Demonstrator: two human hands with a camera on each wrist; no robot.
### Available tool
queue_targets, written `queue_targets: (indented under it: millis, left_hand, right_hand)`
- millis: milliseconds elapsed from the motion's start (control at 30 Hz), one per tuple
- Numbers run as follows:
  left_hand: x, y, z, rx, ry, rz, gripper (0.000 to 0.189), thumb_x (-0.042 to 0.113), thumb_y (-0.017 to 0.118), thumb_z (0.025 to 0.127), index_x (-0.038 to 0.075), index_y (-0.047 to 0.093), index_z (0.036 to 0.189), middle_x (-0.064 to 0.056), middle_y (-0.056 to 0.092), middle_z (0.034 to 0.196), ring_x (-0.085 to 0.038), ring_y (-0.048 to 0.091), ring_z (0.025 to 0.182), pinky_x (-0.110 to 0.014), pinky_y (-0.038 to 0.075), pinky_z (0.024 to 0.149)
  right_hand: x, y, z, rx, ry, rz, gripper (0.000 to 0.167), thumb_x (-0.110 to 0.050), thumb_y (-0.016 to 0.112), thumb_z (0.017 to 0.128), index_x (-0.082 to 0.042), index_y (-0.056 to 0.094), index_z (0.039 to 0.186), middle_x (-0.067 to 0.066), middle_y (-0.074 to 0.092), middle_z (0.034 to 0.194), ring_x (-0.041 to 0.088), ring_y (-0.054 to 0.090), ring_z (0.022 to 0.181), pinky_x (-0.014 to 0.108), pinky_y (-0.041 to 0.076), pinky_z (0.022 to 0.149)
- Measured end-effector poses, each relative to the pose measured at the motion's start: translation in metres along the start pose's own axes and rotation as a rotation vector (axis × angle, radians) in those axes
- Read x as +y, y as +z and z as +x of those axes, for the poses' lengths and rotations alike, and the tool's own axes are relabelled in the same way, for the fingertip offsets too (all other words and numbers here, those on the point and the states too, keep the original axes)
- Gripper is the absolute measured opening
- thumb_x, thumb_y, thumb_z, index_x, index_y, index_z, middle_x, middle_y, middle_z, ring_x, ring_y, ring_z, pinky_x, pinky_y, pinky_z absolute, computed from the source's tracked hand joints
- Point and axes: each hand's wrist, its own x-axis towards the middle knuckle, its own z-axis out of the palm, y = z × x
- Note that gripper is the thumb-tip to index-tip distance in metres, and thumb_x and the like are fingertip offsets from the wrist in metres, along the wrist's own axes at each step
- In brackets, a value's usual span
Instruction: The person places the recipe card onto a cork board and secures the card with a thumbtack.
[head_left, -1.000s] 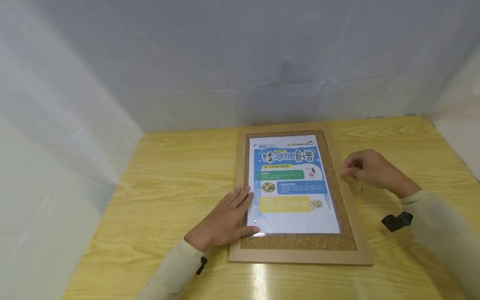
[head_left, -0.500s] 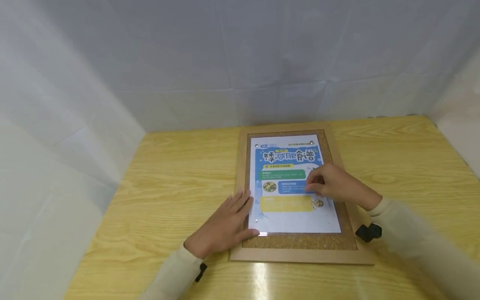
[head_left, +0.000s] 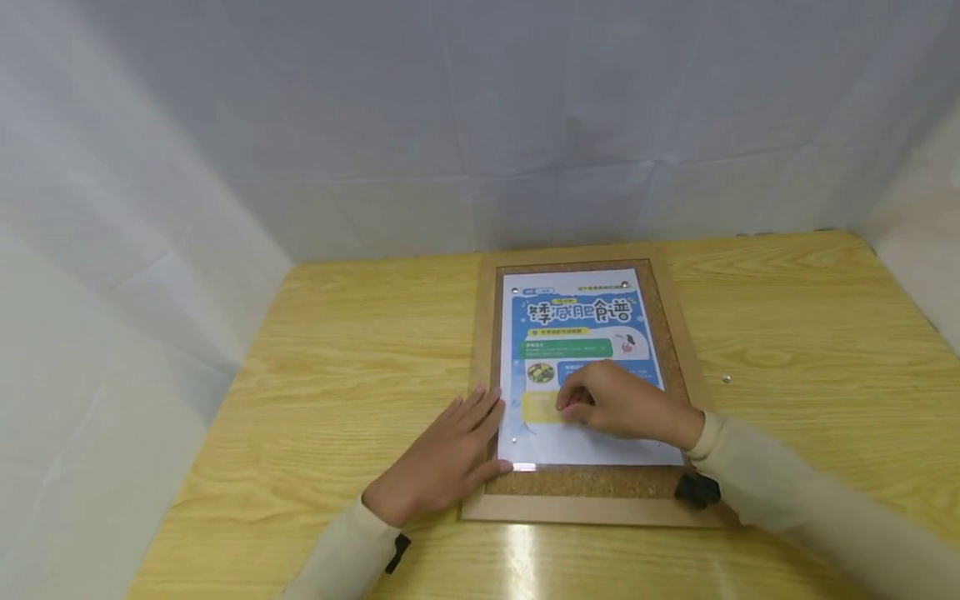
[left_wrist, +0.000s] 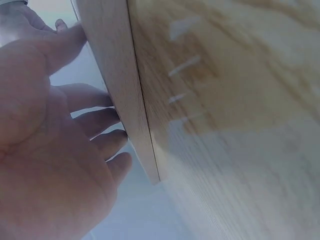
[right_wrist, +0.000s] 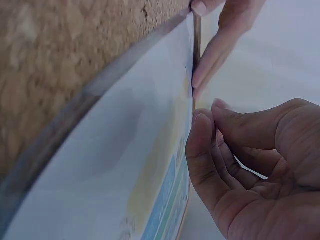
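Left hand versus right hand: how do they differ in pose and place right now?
The left hand is spread, fingers mostly straight; the right hand has curled fingers, thumb and index tips together. The left hand rests at the left edge of the framed board; the right hand is over the poster. Both are bare, backs up in the head view.

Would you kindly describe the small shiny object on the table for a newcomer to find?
On the yellow wooden table lies a framed corkboard. Right of it is the small shiny object, on the table itself, unlike the shiny dots on the printed sheet.
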Motion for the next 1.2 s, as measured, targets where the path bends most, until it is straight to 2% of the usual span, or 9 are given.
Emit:
queue_targets:
  millis: [233,467,633,867,1067,1200]
  left_hand:
    - [0.000,0.002,-0.002,0.004,-0.007,-0.014,0.073,0.046,0.049,0.105,-0.002,0.029,0.157,-0.014,0.016,0.167,-0.032,0.010,0.154,-0.049,0.014,0.124]
    - [-0.002,0.000,-0.002,0.023,0.042,0.017,0.073,0.045,0.050,0.105,-0.005,0.031,0.155,-0.018,0.019,0.166,-0.035,0.013,0.154,-0.049,0.017,0.124]
    - [-0.003,-0.001,-0.002,0.031,0.064,0.021,0.072,0.043,0.051,0.105,-0.007,0.033,0.154,-0.021,0.021,0.164,-0.038,0.015,0.153,-0.050,0.019,0.123]
    - [-0.004,-0.001,-0.002,0.035,0.075,0.004,0.073,0.042,0.053,0.105,-0.009,0.033,0.153,-0.023,0.022,0.164,-0.039,0.015,0.153,-0.049,0.017,0.124]
    - [-0.005,0.000,-0.002,0.044,0.084,0.010,0.073,0.041,0.055,0.104,-0.010,0.033,0.152,-0.024,0.023,0.163,-0.040,0.017,0.152,-0.048,0.017,0.124]
    - [-0.005,0.001,-0.002,0.040,0.082,0.008,0.073,0.041,0.054,0.105,-0.010,0.032,0.153,-0.023,0.022,0.164,-0.039,0.016,0.152,-0.048,0.016,0.124]
  right_hand:
    - [-0.008,0.015,0.008,-0.032,-0.038,0.010,0.008,-0.007,0.074,0.092,-0.009,0.075,0.084,-0.007,0.066,0.074,0.004,0.055,0.066,0.023,0.053,0.062]
    - [-0.012,0.025,0.015,-0.033,-0.101,0.014,0.020,-0.014,0.073,0.094,-0.014,0.067,0.075,-0.009,0.055,0.064,0.003,0.047,0.057,0.022,0.045,0.052]
    - [-0.011,0.028,0.022,-0.060,-0.114,0.054,0.019,-0.010,0.071,0.094,-0.013,0.068,0.075,-0.008,0.056,0.066,0.004,0.049,0.060,0.022,0.047,0.054]
    - [-0.012,0.028,0.030,-0.138,-0.060,0.199,0.011,-0.005,0.071,0.092,-0.007,0.076,0.083,-0.005,0.067,0.071,0.006,0.060,0.061,0.023,0.054,0.058]
    - [-0.017,0.029,0.036,-0.172,0.069,0.363,0.008,0.003,0.074,0.089,-0.002,0.075,0.082,0.005,0.071,0.070,0.014,0.066,0.059,0.029,0.059,0.057]
    - [-0.017,0.031,0.039,-0.186,0.144,0.418,0.008,0.007,0.072,0.088,0.002,0.074,0.083,0.008,0.071,0.070,0.016,0.068,0.059,0.031,0.061,0.059]
